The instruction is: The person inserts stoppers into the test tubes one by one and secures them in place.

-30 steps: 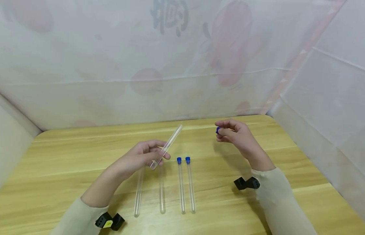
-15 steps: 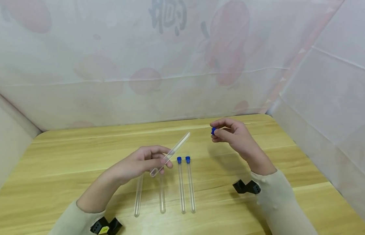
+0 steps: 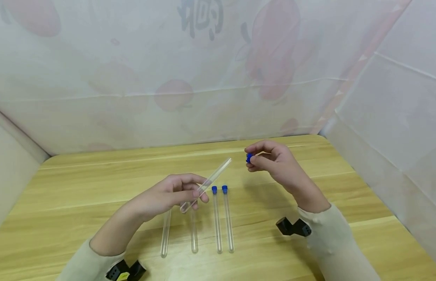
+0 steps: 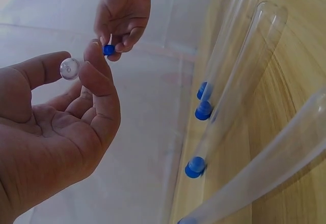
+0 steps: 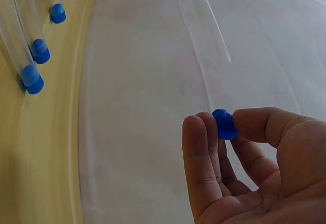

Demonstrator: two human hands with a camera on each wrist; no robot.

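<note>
Wooden table (image 3: 98, 183): left hand (image 3: 165, 195) fingers pinch clear open tube (image 3: 208, 183); right hand (image 3: 274, 162) fingers pinch small blue cap (image 3: 249, 157).

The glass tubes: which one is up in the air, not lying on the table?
The uncapped tube gripped by the left hand. It slants above the table, while the other four tubes lie flat, two wearing blue caps.

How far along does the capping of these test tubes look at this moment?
Done: two capped tubes lie on the table. In hand: the left hand holds an open tube; the right hand pinches a blue cap, apart from it. Left: two uncapped tubes lying flat.
</note>
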